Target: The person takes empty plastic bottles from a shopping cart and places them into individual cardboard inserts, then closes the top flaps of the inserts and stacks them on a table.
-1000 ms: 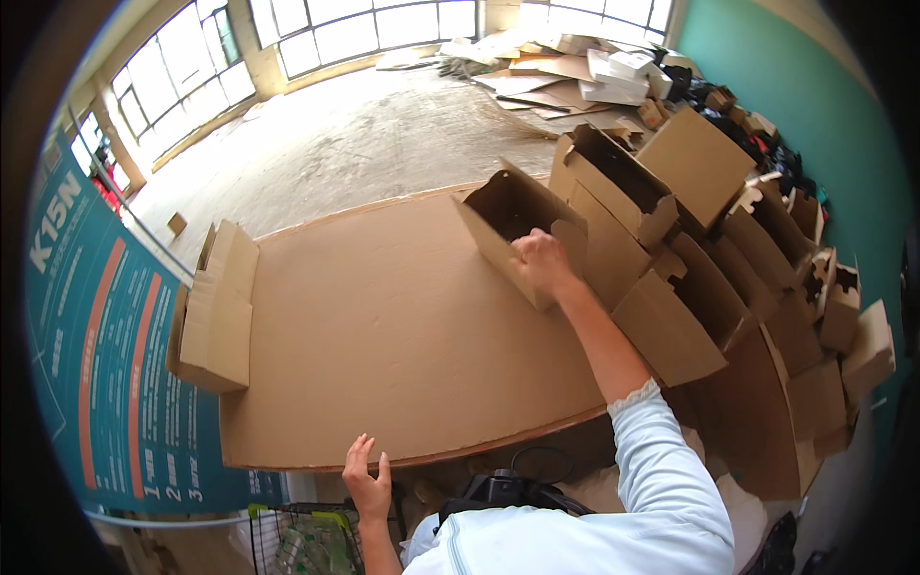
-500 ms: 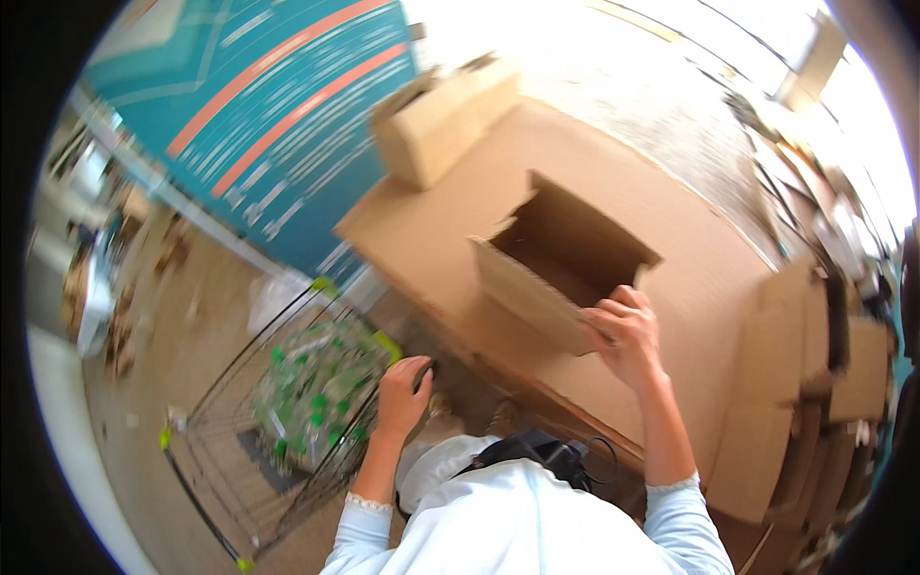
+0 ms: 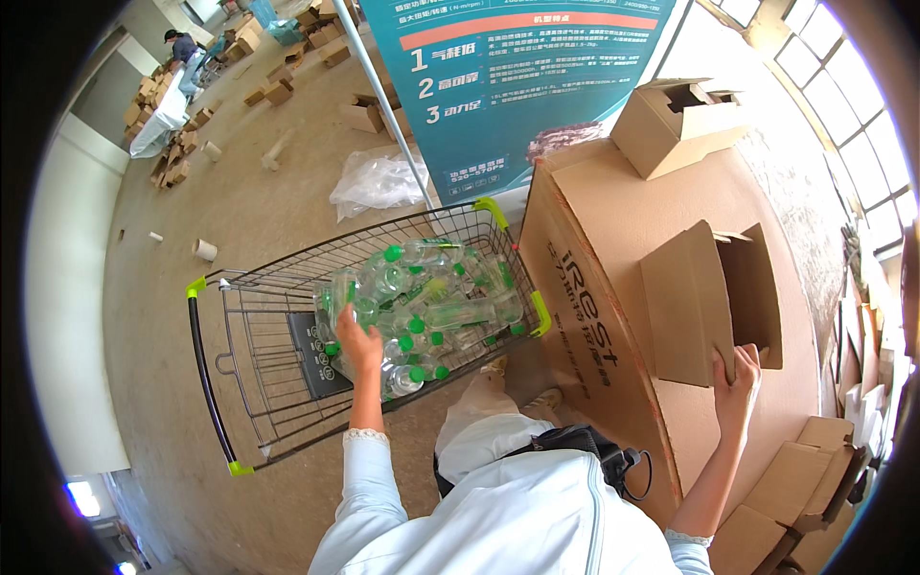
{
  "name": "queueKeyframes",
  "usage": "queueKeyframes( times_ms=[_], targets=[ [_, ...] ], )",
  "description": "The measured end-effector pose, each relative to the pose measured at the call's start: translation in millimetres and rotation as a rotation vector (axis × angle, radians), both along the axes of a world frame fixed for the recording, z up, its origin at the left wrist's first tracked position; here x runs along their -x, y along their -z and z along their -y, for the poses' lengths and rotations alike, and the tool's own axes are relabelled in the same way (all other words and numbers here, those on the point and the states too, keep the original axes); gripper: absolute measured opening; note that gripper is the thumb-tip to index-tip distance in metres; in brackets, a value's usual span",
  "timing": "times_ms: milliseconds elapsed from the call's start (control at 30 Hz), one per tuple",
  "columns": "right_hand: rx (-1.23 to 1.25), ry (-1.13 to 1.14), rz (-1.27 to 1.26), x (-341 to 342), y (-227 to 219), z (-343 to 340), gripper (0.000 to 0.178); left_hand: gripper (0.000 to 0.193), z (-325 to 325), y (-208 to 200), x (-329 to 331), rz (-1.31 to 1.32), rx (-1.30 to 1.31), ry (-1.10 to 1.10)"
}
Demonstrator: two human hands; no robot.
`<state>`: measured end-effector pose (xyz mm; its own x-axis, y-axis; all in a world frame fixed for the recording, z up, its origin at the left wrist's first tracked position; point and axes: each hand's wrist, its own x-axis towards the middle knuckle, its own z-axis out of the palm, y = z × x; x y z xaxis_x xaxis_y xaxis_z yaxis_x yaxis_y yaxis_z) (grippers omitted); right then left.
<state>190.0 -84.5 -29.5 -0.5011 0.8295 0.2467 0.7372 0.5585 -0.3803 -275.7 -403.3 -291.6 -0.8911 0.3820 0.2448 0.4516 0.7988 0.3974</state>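
My left hand (image 3: 357,343) is over the near left side of the pile of clear plastic bottles (image 3: 460,314) in the shopping cart. Its fingers are apart, at a clear bottle (image 3: 342,287); whether they touch it cannot be made out. Most bottles have green caps and lie heaped at the cart's right end. My right hand (image 3: 736,379) is closed on the near edge of an open-topped cardboard box (image 3: 685,311). That box stands on a large brown carton (image 3: 599,326) to my right, its dark inside partly visible.
The wire shopping cart (image 3: 278,402) has green corners. Another cardboard box (image 3: 676,125) sits at the carton's far end. Behind stands a teal banner (image 3: 517,81), with clear plastic film (image 3: 379,182) beside it. Flattened cardboard (image 3: 791,479) lies at lower right. A person (image 3: 182,53) is far left.
My left hand has moved from near the cart's edge to the bottles. The view has swung left, bringing the cart nearer the middle. My right hand still grips the box.
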Motion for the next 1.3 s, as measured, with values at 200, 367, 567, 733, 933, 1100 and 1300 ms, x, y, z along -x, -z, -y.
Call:
queueKeyframes(
  times_ms=[200,367,567,733,933,1100,1300],
  targets=[
    [0.017,0.03,0.111,13.4,-11.5,19.3,0.011,0.089,43.4,76.9,68.1,0.515,0.186,-0.047],
    [0.015,0.063,0.193,15.1,-21.0,22.2,0.013,0.089,58.3,125.8,68.3,0.253,0.136,-0.144],
    [0.029,0.036,0.258,-1.4,-24.0,26.3,0.007,0.076,30.3,67.4,49.5,0.28,0.021,-0.141],
    [0.025,0.049,0.202,-35.6,-25.9,34.0,0.007,0.061,5.9,24.6,84.1,-0.009,-0.314,-0.072],
    [-0.005,0.046,0.159,-74.4,-25.7,50.6,0.007,0.045,-137.3,-159.2,20.2,0.339,-0.965,0.272],
    [-0.021,0.037,0.169,-109.5,-22.5,65.7,0.007,0.077,-249.4,-271.6,-146.4,0.699,-1.172,1.135],
    [-0.01,0.019,0.083,-143.3,-16.4,73.6,0.006,0.085,-317.1,-320.2,-345.3,0.804,-0.689,1.889]
  ],
)
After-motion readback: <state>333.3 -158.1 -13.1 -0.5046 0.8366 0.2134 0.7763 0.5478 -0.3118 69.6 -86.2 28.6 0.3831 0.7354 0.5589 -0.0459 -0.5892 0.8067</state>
